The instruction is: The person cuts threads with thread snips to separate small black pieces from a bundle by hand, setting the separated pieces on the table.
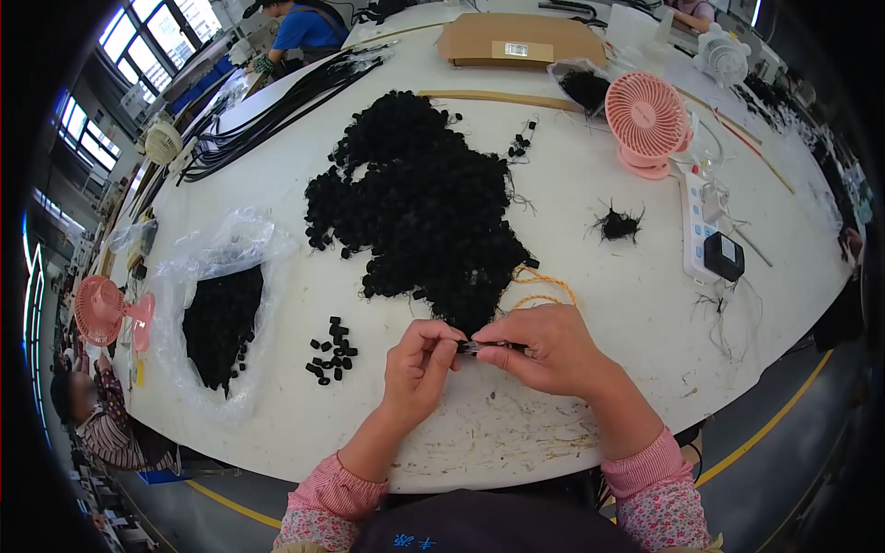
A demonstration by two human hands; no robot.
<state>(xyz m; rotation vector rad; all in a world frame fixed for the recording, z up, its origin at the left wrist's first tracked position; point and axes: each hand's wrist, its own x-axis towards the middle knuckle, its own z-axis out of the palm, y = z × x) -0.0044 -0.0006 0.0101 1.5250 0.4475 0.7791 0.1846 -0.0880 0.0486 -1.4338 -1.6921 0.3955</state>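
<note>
Bulging clear bag (198,276) (small black pieces (221,323)) — left of hands.

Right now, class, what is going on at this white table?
A person seated at the white table holds a small black piece between both hands: the left hand and the right hand pinch it from either end. Just beyond lies a big heap of black pieces. A small cluster of loose black pieces sits to the left, beside a clear plastic bag holding more.
</note>
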